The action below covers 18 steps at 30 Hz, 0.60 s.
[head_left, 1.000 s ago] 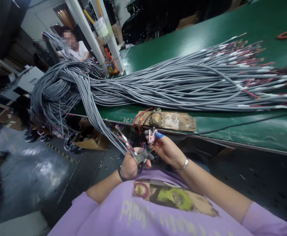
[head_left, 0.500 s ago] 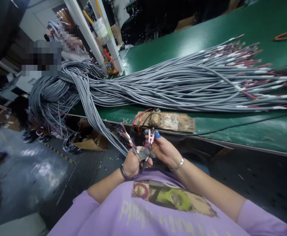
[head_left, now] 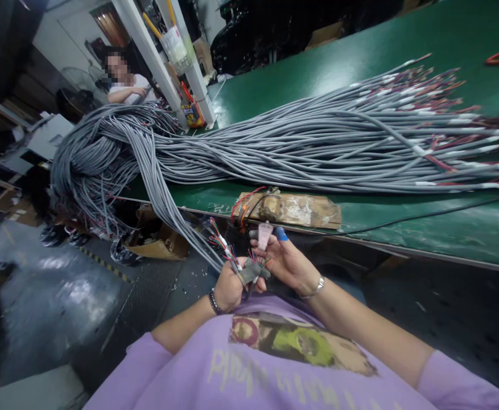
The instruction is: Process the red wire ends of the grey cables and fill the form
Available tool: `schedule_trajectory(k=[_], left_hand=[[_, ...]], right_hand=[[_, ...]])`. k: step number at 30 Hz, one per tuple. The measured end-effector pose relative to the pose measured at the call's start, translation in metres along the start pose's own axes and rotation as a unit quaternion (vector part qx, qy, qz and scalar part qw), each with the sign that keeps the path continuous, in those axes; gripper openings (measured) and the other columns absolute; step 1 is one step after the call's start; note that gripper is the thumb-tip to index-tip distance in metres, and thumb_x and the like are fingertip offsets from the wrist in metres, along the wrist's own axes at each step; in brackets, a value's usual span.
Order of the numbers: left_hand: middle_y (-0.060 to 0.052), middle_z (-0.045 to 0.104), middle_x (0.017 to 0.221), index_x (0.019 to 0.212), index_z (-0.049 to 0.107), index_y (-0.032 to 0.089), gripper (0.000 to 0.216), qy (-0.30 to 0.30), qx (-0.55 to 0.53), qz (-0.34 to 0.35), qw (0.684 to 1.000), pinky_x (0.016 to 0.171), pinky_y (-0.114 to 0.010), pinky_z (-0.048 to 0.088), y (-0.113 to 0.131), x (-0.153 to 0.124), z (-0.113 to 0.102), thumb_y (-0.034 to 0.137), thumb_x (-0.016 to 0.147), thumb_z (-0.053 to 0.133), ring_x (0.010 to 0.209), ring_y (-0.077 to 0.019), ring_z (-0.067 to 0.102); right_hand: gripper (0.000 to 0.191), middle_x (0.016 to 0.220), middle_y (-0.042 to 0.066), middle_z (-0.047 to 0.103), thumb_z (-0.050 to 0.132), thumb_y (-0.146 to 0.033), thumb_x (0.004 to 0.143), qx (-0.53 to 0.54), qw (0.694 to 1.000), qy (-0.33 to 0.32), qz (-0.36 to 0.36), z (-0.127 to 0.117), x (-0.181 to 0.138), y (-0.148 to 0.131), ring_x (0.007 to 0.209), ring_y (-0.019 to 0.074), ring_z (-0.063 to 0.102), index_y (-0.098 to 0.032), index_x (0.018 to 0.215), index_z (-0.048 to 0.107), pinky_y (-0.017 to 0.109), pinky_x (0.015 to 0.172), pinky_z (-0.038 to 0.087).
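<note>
My left hand [head_left: 229, 287] is closed round the ends of several grey cables [head_left: 181, 219] that hang down from the green table; their stripped coloured wires [head_left: 223, 245] fan out above my fist. My right hand [head_left: 284, 261] sits just to the right, its fingers pinched on a small pale pink clip-like piece [head_left: 264, 234] held over the wire ends. A blue cap covers one right fingertip [head_left: 280, 233]. Both hands hover close to my chest, below the table edge.
A big bundle of grey cables [head_left: 317, 148] lies across the green table [head_left: 445, 228] and spills off its left end. A worn brown board with wires [head_left: 292, 209] sits at the table edge. Cardboard boxes [head_left: 155, 245] lie on the floor. Another person [head_left: 125, 85] sits at the far left.
My hands have stayed close together; the pink piece in my right hand has turned and now looks closed. The person at the far left has shifted.
</note>
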<state>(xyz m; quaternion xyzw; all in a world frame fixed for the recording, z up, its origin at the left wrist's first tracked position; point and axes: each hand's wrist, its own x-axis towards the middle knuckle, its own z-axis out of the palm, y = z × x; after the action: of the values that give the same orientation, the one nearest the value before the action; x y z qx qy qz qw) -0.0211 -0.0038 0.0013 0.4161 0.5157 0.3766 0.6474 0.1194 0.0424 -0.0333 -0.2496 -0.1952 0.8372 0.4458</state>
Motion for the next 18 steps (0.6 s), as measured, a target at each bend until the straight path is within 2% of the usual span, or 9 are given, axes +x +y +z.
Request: schedule_trajectory(k=[3,6,13,18], left_hand=[[-0.007,0.065,0.053,0.061,0.064,0.014,0.053,0.002,0.008,0.016,1.000,0.045,-0.022,0.040,-0.004,-0.004,-0.003,0.066,0.065,0.070,0.045,-0.0128,0.057],[-0.007,0.067,0.057,0.064,0.064,0.014,0.051,-0.003,0.030,0.026,0.999,0.050,-0.024,0.046,-0.005,-0.006,-0.004,0.065,0.067,0.070,0.049,-0.0140,0.059],[-0.005,0.065,0.053,0.056,0.060,0.015,0.047,-0.022,0.067,0.017,0.997,0.053,-0.025,0.049,0.001,-0.005,0.000,0.058,0.064,0.075,0.047,-0.0130,0.058],[-0.003,0.064,0.052,0.060,0.063,0.014,0.043,-0.052,0.068,-0.023,0.996,0.052,-0.025,0.051,0.002,-0.004,-0.001,0.052,0.055,0.082,0.046,-0.0132,0.059]], right_hand=[[0.057,0.077,0.006,0.068,0.066,-0.072,0.065,-0.064,0.996,-0.050,0.042,-0.011,-0.010,-0.005,0.069,0.0164,0.061,-0.019,0.086,0.069,0.028,0.062,0.049],[0.049,0.069,0.004,0.066,0.076,-0.061,0.061,-0.161,0.983,-0.071,0.049,-0.008,-0.024,-0.012,0.063,0.0146,0.059,-0.016,0.080,0.067,0.026,0.059,0.046],[0.032,0.057,-0.002,0.063,0.080,-0.047,0.063,-0.246,0.968,0.000,-0.047,0.018,-0.038,-0.013,0.052,0.0117,0.053,-0.019,0.069,0.064,0.026,0.054,0.043],[0.030,0.054,-0.002,0.063,0.077,-0.044,0.066,-0.299,0.953,-0.031,-0.038,0.019,-0.036,-0.012,0.047,0.0130,0.056,-0.019,0.065,0.062,0.027,0.050,0.045]])
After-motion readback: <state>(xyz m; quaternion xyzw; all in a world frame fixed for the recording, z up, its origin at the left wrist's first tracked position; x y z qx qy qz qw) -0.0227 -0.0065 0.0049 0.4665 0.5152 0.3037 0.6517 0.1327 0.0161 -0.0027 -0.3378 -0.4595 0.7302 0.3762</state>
